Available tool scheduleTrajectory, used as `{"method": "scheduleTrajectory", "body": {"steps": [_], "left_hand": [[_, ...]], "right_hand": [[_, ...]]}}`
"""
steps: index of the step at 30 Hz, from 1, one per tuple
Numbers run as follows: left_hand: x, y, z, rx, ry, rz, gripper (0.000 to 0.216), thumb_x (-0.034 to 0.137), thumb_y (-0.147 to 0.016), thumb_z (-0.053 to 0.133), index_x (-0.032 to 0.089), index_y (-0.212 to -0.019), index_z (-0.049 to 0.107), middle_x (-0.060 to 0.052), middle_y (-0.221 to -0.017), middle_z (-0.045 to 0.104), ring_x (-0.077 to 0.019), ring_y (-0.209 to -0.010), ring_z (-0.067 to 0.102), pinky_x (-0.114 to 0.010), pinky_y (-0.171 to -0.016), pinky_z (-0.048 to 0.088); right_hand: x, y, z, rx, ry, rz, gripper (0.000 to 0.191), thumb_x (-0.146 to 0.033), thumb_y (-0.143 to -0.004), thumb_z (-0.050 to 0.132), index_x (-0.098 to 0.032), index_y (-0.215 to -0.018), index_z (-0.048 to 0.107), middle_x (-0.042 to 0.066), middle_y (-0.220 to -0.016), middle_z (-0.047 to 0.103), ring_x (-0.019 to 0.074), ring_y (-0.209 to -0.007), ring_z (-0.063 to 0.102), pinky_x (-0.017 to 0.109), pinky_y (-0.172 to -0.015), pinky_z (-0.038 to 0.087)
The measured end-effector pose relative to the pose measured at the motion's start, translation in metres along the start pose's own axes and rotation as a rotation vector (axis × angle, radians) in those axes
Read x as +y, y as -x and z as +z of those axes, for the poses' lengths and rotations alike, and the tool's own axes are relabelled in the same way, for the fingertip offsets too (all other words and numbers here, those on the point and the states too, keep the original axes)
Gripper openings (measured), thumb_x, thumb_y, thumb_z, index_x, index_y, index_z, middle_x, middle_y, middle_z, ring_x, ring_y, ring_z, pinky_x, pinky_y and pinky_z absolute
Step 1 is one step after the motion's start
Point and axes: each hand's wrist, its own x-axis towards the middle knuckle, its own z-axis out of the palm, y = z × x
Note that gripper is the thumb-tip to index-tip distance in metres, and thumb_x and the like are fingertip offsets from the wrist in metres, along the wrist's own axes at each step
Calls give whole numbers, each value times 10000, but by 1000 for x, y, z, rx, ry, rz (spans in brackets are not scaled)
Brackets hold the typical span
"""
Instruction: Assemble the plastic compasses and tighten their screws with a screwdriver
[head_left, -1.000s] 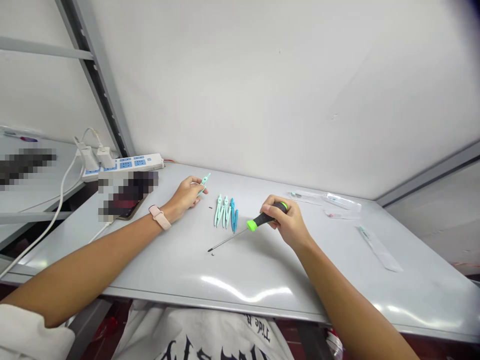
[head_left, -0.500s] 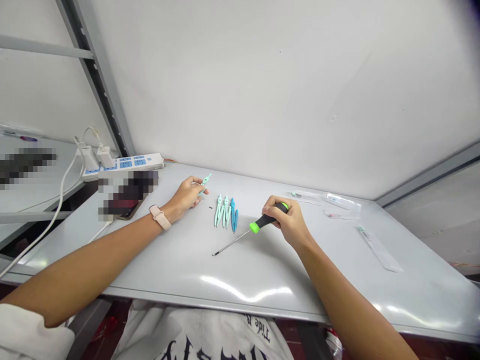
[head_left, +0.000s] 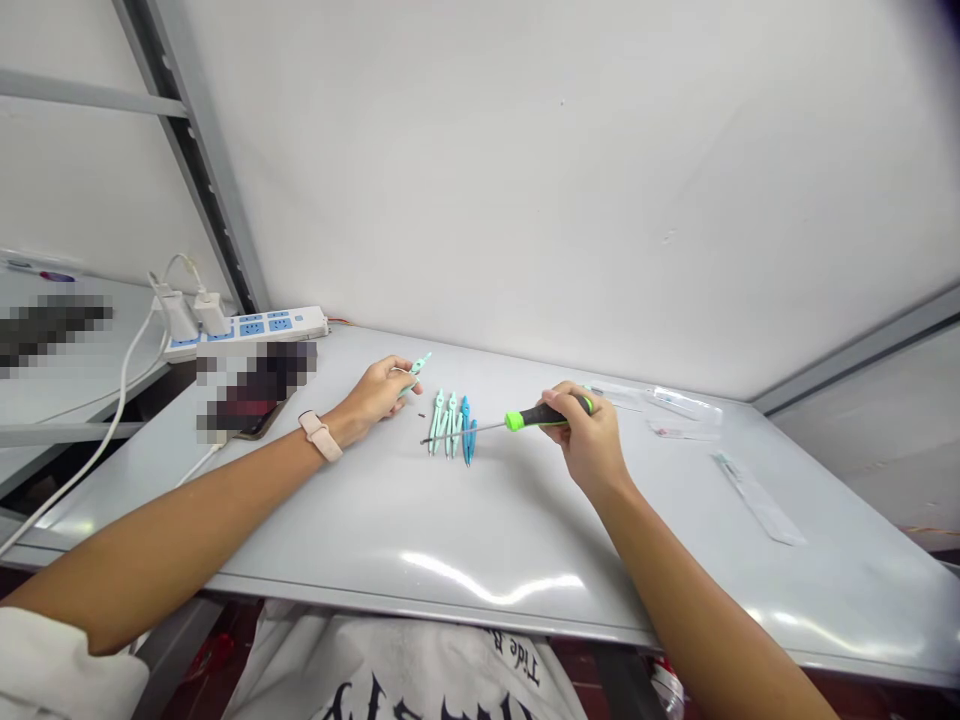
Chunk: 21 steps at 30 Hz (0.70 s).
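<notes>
My left hand (head_left: pixel 381 390) is closed on a mint-green drawing compass (head_left: pixel 421 363), whose top sticks out past the fingers. In my right hand (head_left: pixel 589 435) is a screwdriver (head_left: pixel 536 415) with a black and green handle. Its thin shaft points left, and the tip crosses in front of the compasses on the table. Two mint compasses (head_left: pixel 437 425) and a blue compass (head_left: pixel 466 430) lie side by side between my hands. A small dark piece (head_left: pixel 421 415), too small to name, rests left of them.
Clear plastic sleeves (head_left: pixel 757 500) lie on the right of the grey table (head_left: pixel 360 540). A white power strip (head_left: pixel 300 322) with plugged-in chargers and a blurred phone (head_left: pixel 262 395) are at the left. A wall rises behind the table.
The screwdriver has swung up and away from me, its tip now over the compasses instead of nearer the front edge. My left hand has shifted slightly right with its compass.
</notes>
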Motion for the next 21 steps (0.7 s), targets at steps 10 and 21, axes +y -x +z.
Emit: {"method": "scheduleTrajectory", "body": {"steps": [10, 21], "left_hand": [[-8, 1, 1, -260, -15, 53, 187, 306, -836, 671, 201, -927, 547, -33, -873, 679, -61, -475, 472, -203, -421, 305], [-2, 7, 3, -287, -6, 20, 233, 358, -840, 702, 205, -909, 541, -27, -867, 672, -53, -465, 467, -194, -416, 278]], "right_hand": [[4, -4, -1, 156, -32, 75, 407, -482, -839, 736, -226, -632, 497, -50, -489, 447, 104, -478, 341, 290, -461, 277], [8, -7, -2, 177, -22, 93, 420, -497, -843, 736, -226, -620, 507, -35, -508, 480, 114, -488, 374, 288, -455, 303]]}}
